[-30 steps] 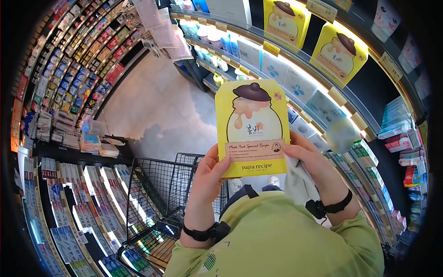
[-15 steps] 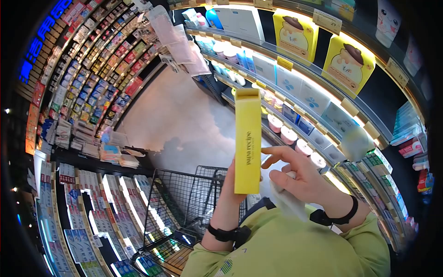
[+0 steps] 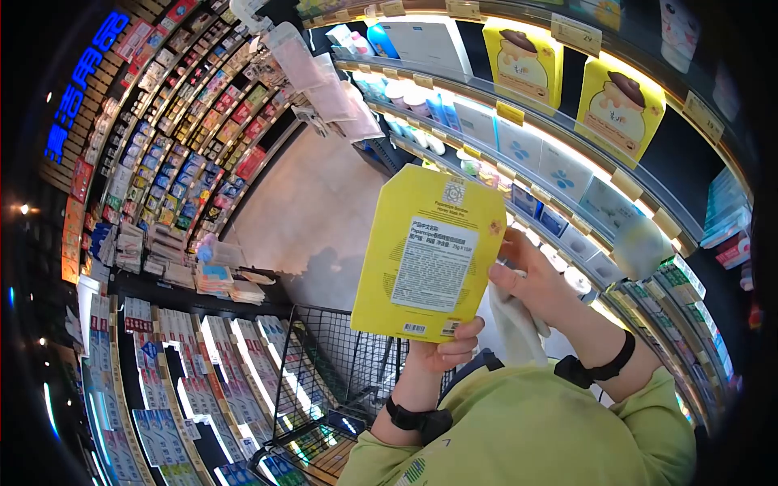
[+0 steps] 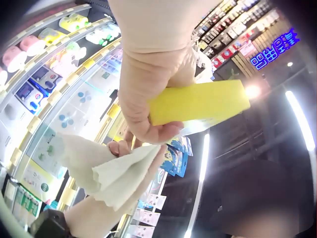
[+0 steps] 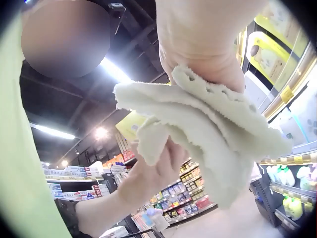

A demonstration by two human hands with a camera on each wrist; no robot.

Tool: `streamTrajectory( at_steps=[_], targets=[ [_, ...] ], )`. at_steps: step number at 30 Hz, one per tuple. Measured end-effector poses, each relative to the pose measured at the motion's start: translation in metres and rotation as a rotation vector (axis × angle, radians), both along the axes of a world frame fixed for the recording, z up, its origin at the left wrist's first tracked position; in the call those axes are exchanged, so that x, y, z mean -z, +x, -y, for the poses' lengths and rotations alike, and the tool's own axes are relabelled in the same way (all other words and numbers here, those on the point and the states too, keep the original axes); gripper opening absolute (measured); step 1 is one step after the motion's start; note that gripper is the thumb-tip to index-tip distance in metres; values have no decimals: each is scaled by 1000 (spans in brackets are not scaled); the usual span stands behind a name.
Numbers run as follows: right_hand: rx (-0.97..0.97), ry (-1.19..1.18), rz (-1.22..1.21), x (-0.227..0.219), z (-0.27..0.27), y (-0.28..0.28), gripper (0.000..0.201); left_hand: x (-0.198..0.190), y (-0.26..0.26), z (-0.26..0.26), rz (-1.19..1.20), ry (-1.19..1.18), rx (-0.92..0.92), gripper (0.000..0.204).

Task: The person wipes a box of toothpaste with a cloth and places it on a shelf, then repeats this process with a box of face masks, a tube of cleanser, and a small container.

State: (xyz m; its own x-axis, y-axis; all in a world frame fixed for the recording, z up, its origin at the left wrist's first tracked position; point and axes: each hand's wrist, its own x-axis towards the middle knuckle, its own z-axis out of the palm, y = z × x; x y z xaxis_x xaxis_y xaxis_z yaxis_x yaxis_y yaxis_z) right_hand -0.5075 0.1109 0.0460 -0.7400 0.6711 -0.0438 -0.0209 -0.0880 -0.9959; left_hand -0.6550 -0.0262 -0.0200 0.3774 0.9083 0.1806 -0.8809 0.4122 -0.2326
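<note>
My left fingers [image 3: 460,345] pinch the yellow box [image 3: 433,251] low; my right fingers [image 3: 523,257] grip a cloth [image 3: 520,324]. Likely light, stiff card: hold the box's edges.

Shelf lights [image 3: 567,151] at 2 o'clock illuminate the head view brightly, its edges exhibiting curved distortion and black corners, with a blurred patch [image 3: 644,245] at 3 o'clock, while a ceiling tube [image 4: 300,120] glares at 3 o'clock in the left-wrist view.

"Paparecipe" and "Honey Mask" stand near the top edge of the yellow packet [image 3: 394,235], above its white label [image 3: 435,266] reading "25g". The blue sign [image 3: 83,83] reads "清洁用品"; one shelf-edge price tag [image 3: 576,32] shows "29".
</note>
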Motion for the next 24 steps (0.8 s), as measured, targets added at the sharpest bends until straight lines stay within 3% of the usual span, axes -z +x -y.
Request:
streamTrajectory(
  at_steps=[2, 4, 7, 9, 10, 12, 13, 15, 16, 18, 19, 22, 24],
  targets=[
    [-43, -64, -113, -2, 0, -5, 58, 0, 1, -1, -3, -6, 36, 60],
    [-88, -314, -140, -10, 0, -7, 57, 2, 3, 0, -5, -15, 77, 62],
    [-47, -432, -250, -15, 4, -4, 57, -7, 5, -3, -112, 101, 49, 66],
    [-33, -451, -283, -20, 3, 0, 56, -36, 11, 1, -627, -155, -172, 68],
    [-28, -468, -318, -21, 1, 2, 56, -33, 10, 2, -626, -156, -166, 68],
    [-9, -428, -316, -21, -1, 5, 56, -22, 6, 4, -740, -400, -455, 68],
    [4, -387, -313, -20, -2, 7, 56, -21, 4, 5, -740, -401, -447, 68],
    [33, -349, -269, -18, -5, 12, 57, -23, -6, 9, -1202, -328, -674, 66],
    [56, -311, -225, -17, -6, 14, 57, -28, -9, 14, -1202, -327, -665, 66],
    [62, -348, -223, -20, -7, 19, 58, -42, -13, 30, -835, -286, -661, 69],
    [61, -383, -222, -21, -7, 20, 58, -46, -15, 35, -834, -290, -657, 69],
    [73, -395, -189, -20, -7, 24, 58, -50, -20, 46, -971, -159, -702, 71],
    [65, -403, -184, -21, -7, 26, 58, -49, -20, 50, -1327, -208, -692, 65]
  ],
)
